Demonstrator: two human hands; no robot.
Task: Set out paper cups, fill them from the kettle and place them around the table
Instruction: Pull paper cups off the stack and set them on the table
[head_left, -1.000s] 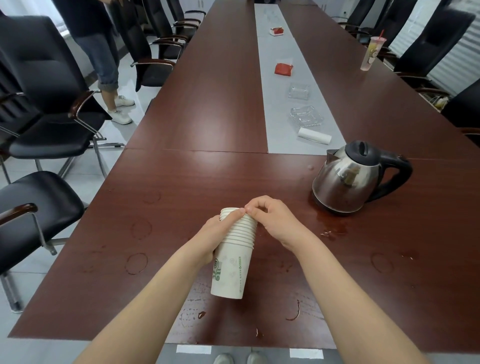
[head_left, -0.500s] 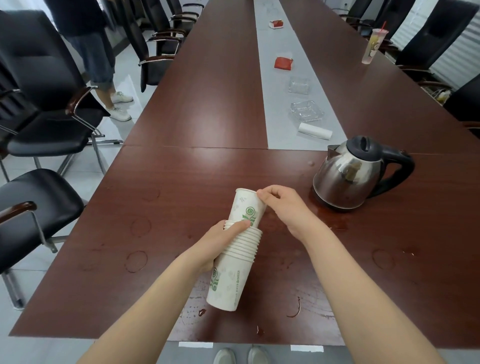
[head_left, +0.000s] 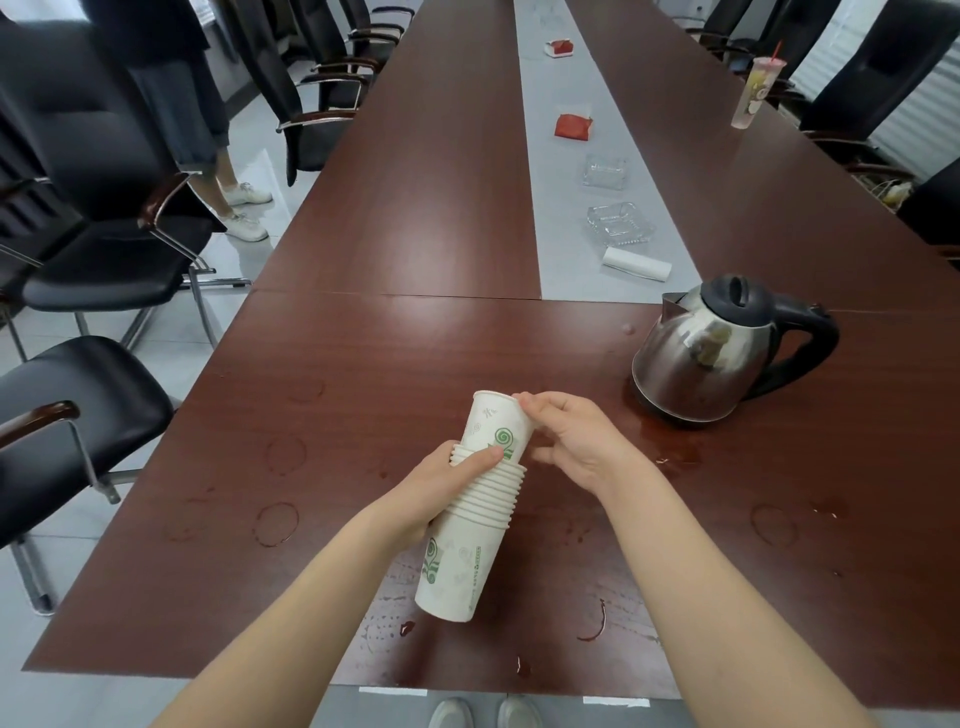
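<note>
A stack of white paper cups with green print is held above the near part of the brown table. My left hand grips the stack around its rims. My right hand pinches the rim of the top paper cup, which sticks halfway out of the stack. A steel kettle with a black lid and handle stands to the right on the table, its handle pointing right, well apart from both hands.
Water rings and drops mark the wood near me, with a puddle by the kettle. Glass ashtrays, a white roll, red packets lie on the grey centre strip. A drink cup stands far right. Black chairs line both sides; a person stands at left.
My right hand has drawn the top cup upward, from seated in the stack to halfway out. The left hand keeps its hold on the stack.
</note>
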